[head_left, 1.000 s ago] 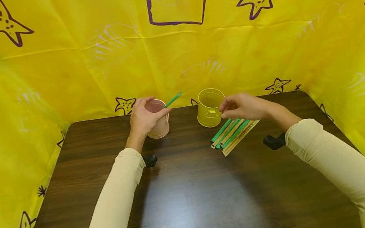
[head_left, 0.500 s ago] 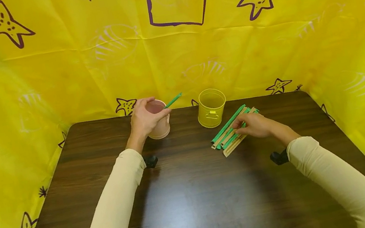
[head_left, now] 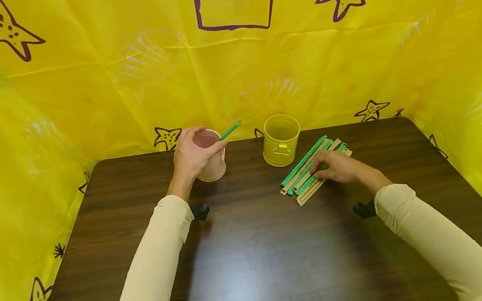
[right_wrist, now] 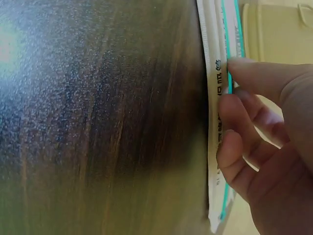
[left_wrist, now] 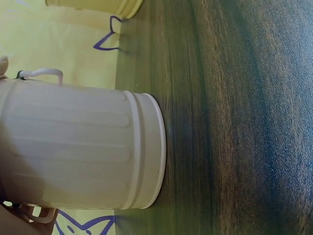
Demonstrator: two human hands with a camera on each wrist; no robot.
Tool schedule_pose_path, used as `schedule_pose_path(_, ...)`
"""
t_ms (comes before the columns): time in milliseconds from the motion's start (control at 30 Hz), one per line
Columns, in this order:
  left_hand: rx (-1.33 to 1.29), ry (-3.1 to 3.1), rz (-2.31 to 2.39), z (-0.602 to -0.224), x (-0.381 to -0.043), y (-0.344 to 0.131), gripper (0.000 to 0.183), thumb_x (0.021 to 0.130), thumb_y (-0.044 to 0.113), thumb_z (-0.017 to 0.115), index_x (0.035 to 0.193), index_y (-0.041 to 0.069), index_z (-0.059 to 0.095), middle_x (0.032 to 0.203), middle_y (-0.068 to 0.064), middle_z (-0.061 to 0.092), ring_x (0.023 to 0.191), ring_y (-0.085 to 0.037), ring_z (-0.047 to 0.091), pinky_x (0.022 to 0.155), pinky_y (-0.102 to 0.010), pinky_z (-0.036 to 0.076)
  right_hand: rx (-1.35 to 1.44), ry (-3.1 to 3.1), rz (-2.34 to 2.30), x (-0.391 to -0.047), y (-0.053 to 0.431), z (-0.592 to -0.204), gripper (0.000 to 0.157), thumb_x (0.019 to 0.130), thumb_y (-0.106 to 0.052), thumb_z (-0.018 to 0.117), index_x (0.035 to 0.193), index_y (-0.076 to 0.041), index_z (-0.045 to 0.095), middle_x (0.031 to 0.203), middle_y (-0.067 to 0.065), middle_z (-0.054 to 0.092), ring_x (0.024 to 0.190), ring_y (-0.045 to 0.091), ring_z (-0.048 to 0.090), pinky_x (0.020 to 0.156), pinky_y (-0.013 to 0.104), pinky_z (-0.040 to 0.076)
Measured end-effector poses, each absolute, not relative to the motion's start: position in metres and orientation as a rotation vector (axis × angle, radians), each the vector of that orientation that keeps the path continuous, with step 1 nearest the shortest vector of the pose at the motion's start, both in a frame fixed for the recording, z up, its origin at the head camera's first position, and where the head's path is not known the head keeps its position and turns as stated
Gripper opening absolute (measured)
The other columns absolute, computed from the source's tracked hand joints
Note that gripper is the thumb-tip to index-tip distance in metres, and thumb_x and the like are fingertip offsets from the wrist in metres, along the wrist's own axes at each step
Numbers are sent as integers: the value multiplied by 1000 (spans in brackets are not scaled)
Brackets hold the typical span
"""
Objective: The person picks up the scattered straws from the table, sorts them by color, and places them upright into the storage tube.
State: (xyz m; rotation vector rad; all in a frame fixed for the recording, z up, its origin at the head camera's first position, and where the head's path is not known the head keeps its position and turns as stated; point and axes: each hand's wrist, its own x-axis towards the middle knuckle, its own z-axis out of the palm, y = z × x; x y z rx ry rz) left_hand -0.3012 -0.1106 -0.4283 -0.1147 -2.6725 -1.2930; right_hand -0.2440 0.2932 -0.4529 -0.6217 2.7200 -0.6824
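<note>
My left hand (head_left: 193,154) grips the rim of a small pink bucket (left_wrist: 78,147), fingers over the far side and thumb at the near rim. A green paper-wrapped straw (head_left: 231,129) leans out of this bucket to the right. Over a pile of green and tan paper-wrapped straws (head_left: 305,194), my right hand (head_left: 338,165) has its fingers curled down. In the right wrist view, thumb and fingertips pinch at a green-edged straw (right_wrist: 230,78) beside a tan one (right_wrist: 213,112) with dark printing. Part of the pile is hidden under the hand.
Behind the pile, a yellow bucket (head_left: 282,146) with a small handle stands upright near the back edge of the dark wooden table (head_left: 259,255). Yellow cloth (head_left: 228,77) with starfish drawings hangs close behind the table and along both sides.
The right hand has moved from beside the yellow bucket down onto the straw pile, with its fingers now among the straws. The left hand stays on the pink bucket.
</note>
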Motion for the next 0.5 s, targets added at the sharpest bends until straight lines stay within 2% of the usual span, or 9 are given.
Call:
schedule_pose_path(233,-116,-2674,-1279,-427,-301,-111,81,73,66,82,135,19,61,136,-4,55,129,-29,51,105,-53,46,-694,2762,-602,-241,286,-452,11,95,-11,71,105,-9,76,111,12,69,106,32,64,91,50,53)
schedule_pose_path(500,-105,-2680,-1293,-427,-300,-111,81,73,68,81,135,21,61,137,-2,55,129,-29,52,105,-53,46,-766,2767,-579,-240,280,-456,8,95,-15,72,99,-8,73,109,11,61,98,26,61,86,44,52)
